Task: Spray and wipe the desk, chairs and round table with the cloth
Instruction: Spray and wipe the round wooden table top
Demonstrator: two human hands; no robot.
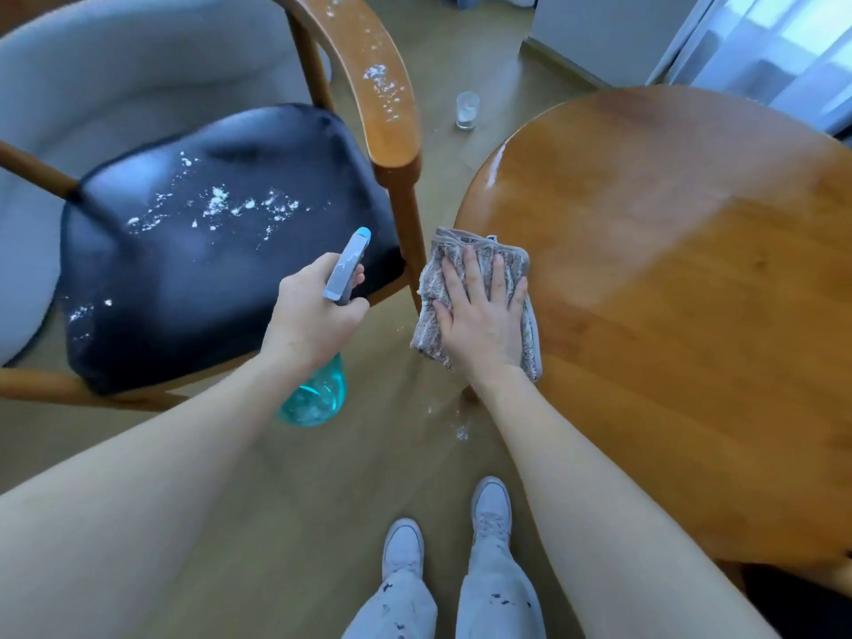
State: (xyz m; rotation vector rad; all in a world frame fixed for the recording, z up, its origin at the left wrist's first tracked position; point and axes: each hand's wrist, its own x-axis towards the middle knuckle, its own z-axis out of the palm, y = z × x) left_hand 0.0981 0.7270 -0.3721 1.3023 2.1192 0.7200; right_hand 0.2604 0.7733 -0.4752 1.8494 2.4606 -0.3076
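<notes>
Your left hand (318, 311) grips one teal spray bottle (322, 375) with a grey head, some liquid low in it, no label readable, aimed over the one chair (221, 251) whose black seat and wooden armrest carry white foam flecks. Your right hand (479, 315) lies flat, fingers straight, pressing the one grey cloth (461, 251) on the left edge of the round wooden surface (691, 269). One small clear glass (467, 110) stands on the floor, contents unclear.

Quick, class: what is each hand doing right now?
Left hand: grip closed round the spray bottle.
Right hand: open, flat on the cloth at the round table edge.
</notes>
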